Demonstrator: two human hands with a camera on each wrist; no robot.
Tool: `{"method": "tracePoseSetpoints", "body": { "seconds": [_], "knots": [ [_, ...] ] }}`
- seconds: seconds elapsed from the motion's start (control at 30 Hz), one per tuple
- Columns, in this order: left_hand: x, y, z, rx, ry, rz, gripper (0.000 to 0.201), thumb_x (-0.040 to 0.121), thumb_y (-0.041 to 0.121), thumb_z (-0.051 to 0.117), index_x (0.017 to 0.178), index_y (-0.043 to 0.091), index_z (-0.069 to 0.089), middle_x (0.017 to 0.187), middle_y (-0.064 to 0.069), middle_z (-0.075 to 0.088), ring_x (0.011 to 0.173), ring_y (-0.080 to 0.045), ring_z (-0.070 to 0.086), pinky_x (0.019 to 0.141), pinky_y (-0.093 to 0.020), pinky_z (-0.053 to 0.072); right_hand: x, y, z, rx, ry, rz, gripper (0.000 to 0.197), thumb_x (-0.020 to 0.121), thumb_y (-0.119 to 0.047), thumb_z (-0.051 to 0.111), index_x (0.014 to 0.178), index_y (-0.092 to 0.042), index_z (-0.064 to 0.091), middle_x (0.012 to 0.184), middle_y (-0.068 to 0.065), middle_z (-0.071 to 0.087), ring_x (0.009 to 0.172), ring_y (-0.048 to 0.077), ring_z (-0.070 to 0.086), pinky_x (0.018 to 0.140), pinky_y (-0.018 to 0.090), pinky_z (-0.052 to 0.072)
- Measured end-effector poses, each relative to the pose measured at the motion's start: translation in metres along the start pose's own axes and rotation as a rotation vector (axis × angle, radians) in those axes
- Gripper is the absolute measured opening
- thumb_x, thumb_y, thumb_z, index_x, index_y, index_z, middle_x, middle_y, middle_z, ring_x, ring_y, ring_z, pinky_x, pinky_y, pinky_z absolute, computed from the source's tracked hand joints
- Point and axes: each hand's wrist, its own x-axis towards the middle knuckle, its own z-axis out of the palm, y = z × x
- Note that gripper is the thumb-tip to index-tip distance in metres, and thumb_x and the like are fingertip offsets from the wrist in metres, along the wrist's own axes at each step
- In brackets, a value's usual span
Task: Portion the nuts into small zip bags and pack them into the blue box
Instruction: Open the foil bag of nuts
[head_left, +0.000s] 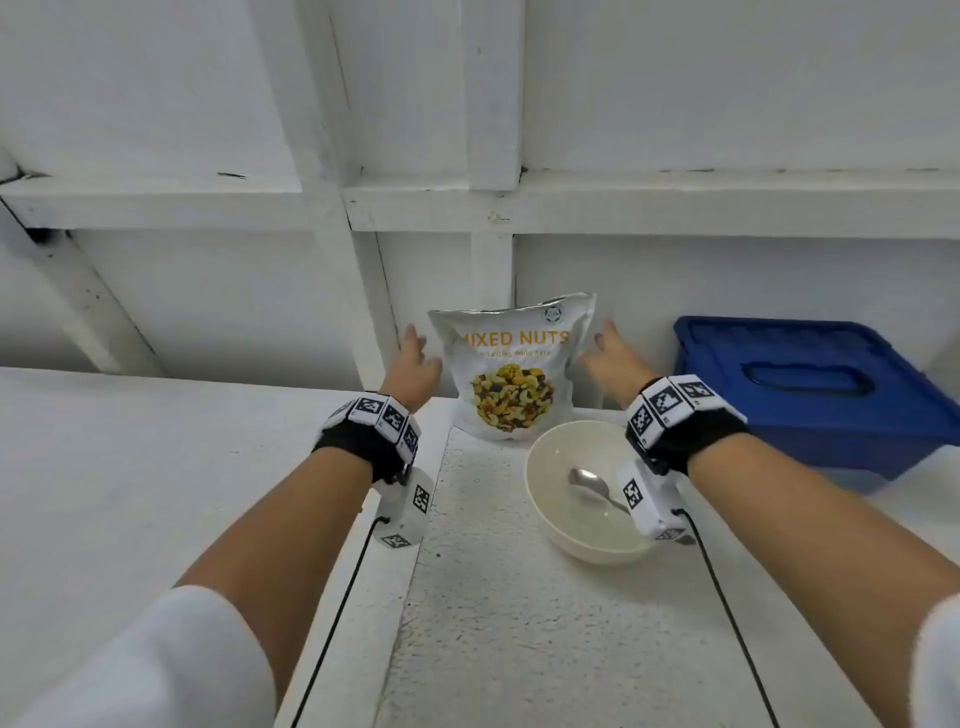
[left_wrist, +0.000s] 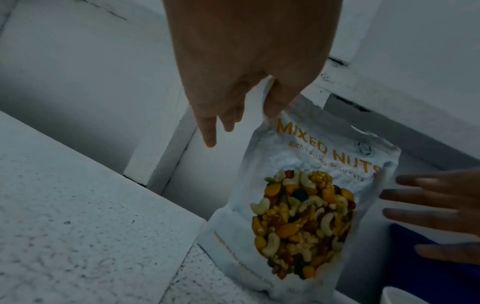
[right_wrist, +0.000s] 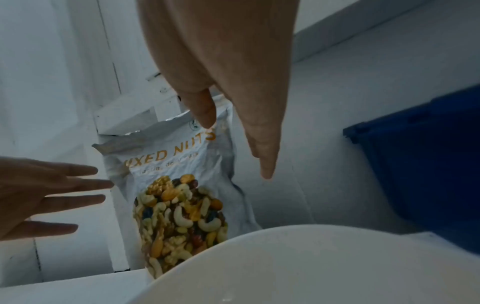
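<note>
Left hand (head_left: 413, 364) and right hand (head_left: 613, 356): both released, fingers straight and spread, one on each side of the mixed nuts bag (head_left: 511, 371). Neither grasps it; whether any fingertip touches the foil we cannot tell.

The bag stands upright at the back of the counter (head_left: 519, 597), leaning on the white wall, its top edge crumpled and apparently already torn.

Just in front of it sits a white bowl (head_left: 550, 499) with a spoon (head_left: 589, 483) inside and no nuts yet. The blue box (head_left: 810, 384), lid on, stands to the right, apart from the bowl. We see no small zip bags in any view.

Step in hand, we judge: take the bag from both sides. Advice: grip below the open top, keep it upright while lifting it clear of the bowl rim, then tilt slowly.
</note>
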Motion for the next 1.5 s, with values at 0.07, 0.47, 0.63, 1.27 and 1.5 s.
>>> {"method": "tracePoseSetpoints", "body": {
  "seconds": [0.07, 0.47, 0.63, 1.27, 1.5],
  "knots": [
    [0.004, 0.004, 0.000, -0.020, -0.024, 0.027, 0.062, 0.098, 0.010, 0.038, 0.147, 0.006, 0.001, 0.150, -0.012, 0.029, 0.136, -0.025, 0.031, 0.104, -0.036, 0.032, 0.003, -0.002, 0.005, 0.039, -0.006, -0.046, 0.055, 0.096, -0.011, 0.040, 0.145, -0.012, 0.013, 0.144, 0.014, 0.037, 0.129, 0.034, 0.038, 0.105, 0.044, 0.035],
    [-0.010, -0.001, -0.037, -0.131, 0.347, 0.147, 0.016, 0.098, 0.015, 0.036, 0.086, 0.013, 0.047, 0.096, -0.013, 0.057, 0.091, -0.035, 0.063, 0.054, -0.023, 0.049, -0.040, -0.029, 0.021, 0.228, -0.036, -0.218, 0.022, 0.097, -0.011, 0.042, 0.116, -0.010, 0.053, 0.112, 0.010, 0.059, 0.103, 0.029, 0.062, 0.079, 0.038, 0.057],
    [-0.046, 0.016, -0.073, -0.180, 0.341, 0.140, 0.018, 0.100, 0.025, 0.035, 0.095, 0.011, 0.046, 0.096, -0.009, 0.058, 0.079, -0.025, 0.062, 0.068, -0.039, 0.054, -0.097, -0.046, 0.019, 0.246, -0.271, -0.293, 0.016, 0.096, -0.010, 0.046, 0.108, -0.013, 0.057, 0.103, 0.011, 0.065, 0.085, 0.020, 0.068, 0.078, 0.029, 0.057],
    [-0.139, 0.024, 0.019, -0.124, 0.001, 0.137, 0.006, 0.094, 0.019, 0.049, 0.097, 0.016, 0.053, 0.084, 0.006, 0.053, 0.068, -0.012, 0.054, 0.054, -0.019, 0.051, -0.245, 0.014, -0.002, -0.147, -0.719, -0.493, 0.012, 0.085, -0.014, 0.066, 0.086, -0.026, 0.066, 0.086, -0.005, 0.069, 0.087, 0.011, 0.067, 0.085, 0.030, 0.053],
    [-0.174, 0.029, -0.005, -0.069, -0.126, 0.071, 0.034, 0.098, 0.029, 0.040, 0.077, 0.007, 0.055, 0.068, -0.001, 0.058, 0.067, -0.013, 0.057, 0.060, -0.030, 0.051, -0.209, -0.016, 0.005, 0.047, -0.456, -0.331, 0.017, 0.095, -0.010, 0.046, 0.084, -0.011, 0.060, 0.073, 0.004, 0.062, 0.066, 0.011, 0.064, 0.061, 0.026, 0.054]
  ]
}}
